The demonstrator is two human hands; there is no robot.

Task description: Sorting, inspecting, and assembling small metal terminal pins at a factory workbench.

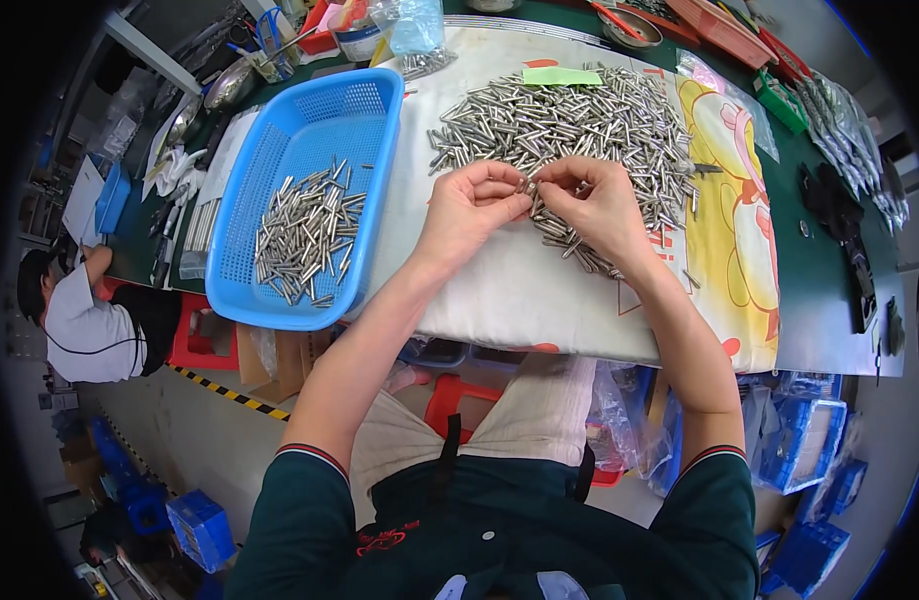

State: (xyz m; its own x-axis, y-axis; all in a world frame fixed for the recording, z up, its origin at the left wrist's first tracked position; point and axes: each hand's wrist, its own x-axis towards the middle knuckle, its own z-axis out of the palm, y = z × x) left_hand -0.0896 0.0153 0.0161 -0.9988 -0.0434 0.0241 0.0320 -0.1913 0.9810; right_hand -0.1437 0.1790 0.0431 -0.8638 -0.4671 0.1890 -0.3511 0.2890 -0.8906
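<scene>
My left hand [468,212] and my right hand [602,208] meet fingertip to fingertip at the near edge of a wide heap of short metal pins [580,130]. Both are closed in a pinch. A small metal pin [529,187] shows between the fingertips, partly covered by them. The heap lies on a pale printed cloth [500,290]. To the left stands a blue perforated plastic basket [378,150], with a smaller pile of similar pins [310,235] on its floor.
A light green paper slip [562,76] rests on the far side of the heap. Bagged metal parts [848,140] and a salmon tray [725,30] are at the right and far right. At the left, another person [95,320] sits by the table. Blue crates [802,440] stand below right.
</scene>
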